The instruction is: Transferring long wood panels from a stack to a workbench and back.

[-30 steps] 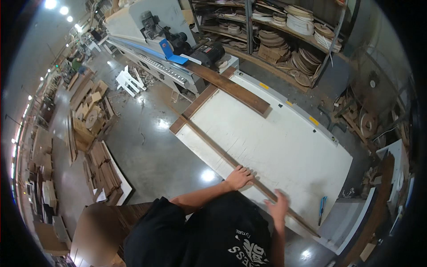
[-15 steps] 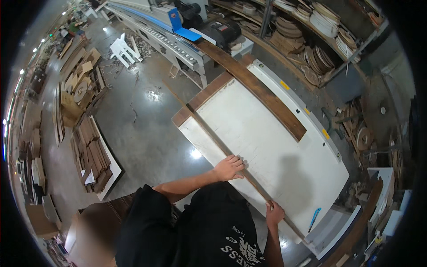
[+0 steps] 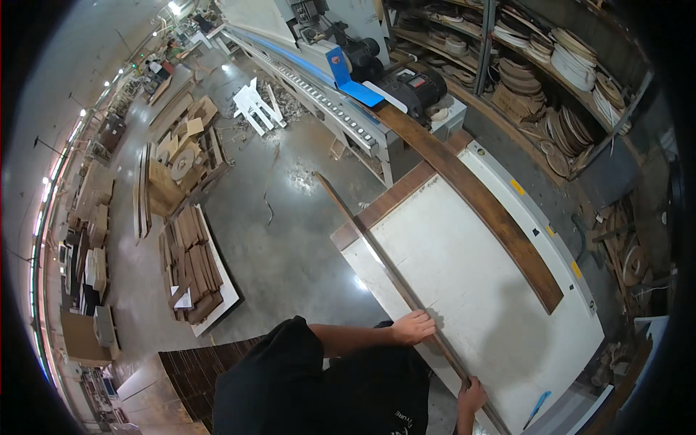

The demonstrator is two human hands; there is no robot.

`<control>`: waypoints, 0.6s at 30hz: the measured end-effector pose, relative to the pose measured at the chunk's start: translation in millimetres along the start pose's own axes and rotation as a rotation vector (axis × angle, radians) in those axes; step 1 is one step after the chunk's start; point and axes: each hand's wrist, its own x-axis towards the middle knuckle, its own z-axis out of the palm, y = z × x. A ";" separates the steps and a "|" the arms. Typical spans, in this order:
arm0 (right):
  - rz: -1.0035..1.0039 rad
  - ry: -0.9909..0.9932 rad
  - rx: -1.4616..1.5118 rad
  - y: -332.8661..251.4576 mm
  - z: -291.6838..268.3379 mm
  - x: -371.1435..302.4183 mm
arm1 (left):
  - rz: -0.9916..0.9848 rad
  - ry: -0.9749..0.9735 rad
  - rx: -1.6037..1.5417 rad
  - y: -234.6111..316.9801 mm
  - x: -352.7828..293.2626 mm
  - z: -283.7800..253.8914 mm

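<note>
A long, narrow wooden strip (image 3: 395, 274) lies slantwise along the left side of a white-topped table (image 3: 464, 268), its far end jutting past the table's brown edge strip. My left hand (image 3: 413, 328) is closed round the strip's middle from above. Nearer to me, my right hand (image 3: 473, 396) grips the same strip, its fingers partly hidden. Farther right, a brown board (image 3: 482, 196) rests on the table beside a white guide rail (image 3: 540, 210), its far end under a blue guard (image 3: 355, 88) on the machine. Neither hand touches that board.
A blue utility knife (image 3: 537, 408) lies near the table's close edge. The edge machine (image 3: 312, 101) with a black motor (image 3: 413, 90) stands beyond. Shelves (image 3: 486, 51) of rolled banding line the right. Stacked brown boards (image 3: 192, 268) lie on the floor at left.
My view has shifted, so the scene sits lower and farther right. The brown board reaches farther along the rail, away from the machine. Both hands keep their hold on the strip.
</note>
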 end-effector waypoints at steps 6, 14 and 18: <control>0.060 -0.038 0.008 -14.2 -11.7 0.5 | -0.031 0.013 -0.044 2.9 2.0 -4.6; 0.109 -0.077 -0.027 -12.9 -15.6 8.0 | -0.063 -0.055 -0.061 2.5 11.8 -8.9; 0.087 -0.079 -0.001 -4.7 -8.6 9.6 | -0.055 -0.022 -0.061 6.4 13.4 -14.9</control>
